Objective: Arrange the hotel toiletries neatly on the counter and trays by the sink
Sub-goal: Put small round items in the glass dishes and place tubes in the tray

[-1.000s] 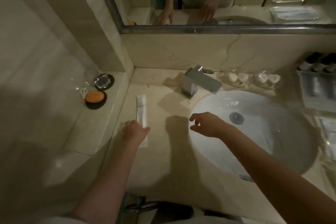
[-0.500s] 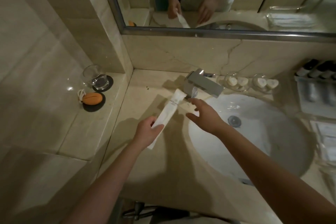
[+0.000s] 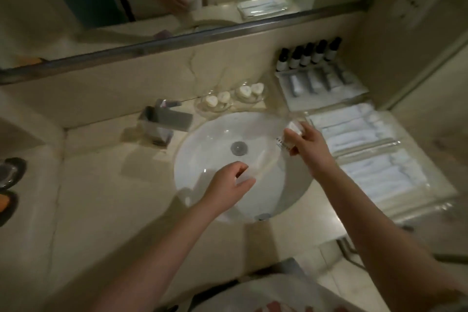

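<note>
A long white toiletry packet (image 3: 283, 142) hangs slantwise over the right side of the white sink (image 3: 207, 139), blurred by motion. My right hand (image 3: 312, 151) is shut on its upper end. My left hand (image 3: 224, 189) hovers over the basin with its fingers apart, just off the packet's lower end and holding nothing. To the right lie two clear trays (image 3: 391, 142) with rows of white packets. A white tray (image 3: 296, 104) behind them carries small tubes, and several dark-capped bottles (image 3: 307, 56) stand along the wall.
Two glass dishes with heart-shaped soaps (image 3: 219, 100) sit behind the sink beside the square metal faucet (image 3: 164, 121). A glass on a black coaster (image 3: 8, 172) stands at the far left edge. The mirror runs above the backsplash.
The packet passed from my left hand to my right hand and moved from the left counter across the sink. My view swung right, toward the trays.
</note>
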`<action>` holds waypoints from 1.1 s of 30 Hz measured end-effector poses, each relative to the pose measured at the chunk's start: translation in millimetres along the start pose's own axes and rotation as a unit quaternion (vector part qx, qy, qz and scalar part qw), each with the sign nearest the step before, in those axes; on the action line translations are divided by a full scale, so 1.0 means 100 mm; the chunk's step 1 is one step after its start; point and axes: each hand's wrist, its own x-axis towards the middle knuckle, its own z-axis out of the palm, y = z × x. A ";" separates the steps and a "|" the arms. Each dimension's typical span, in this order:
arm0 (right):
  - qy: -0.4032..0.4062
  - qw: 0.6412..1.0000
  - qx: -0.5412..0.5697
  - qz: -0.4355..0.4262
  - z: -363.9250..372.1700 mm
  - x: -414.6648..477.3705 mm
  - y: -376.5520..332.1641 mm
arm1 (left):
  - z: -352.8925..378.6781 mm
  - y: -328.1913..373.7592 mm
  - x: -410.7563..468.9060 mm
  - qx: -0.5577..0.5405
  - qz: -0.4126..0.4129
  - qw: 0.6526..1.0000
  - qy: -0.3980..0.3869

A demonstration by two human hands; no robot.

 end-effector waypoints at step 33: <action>0.195 0.829 -0.498 0.162 -3.04 -0.26 1.68 | 2.35 1.23 1.20 0.458 0.226 0.809 -0.290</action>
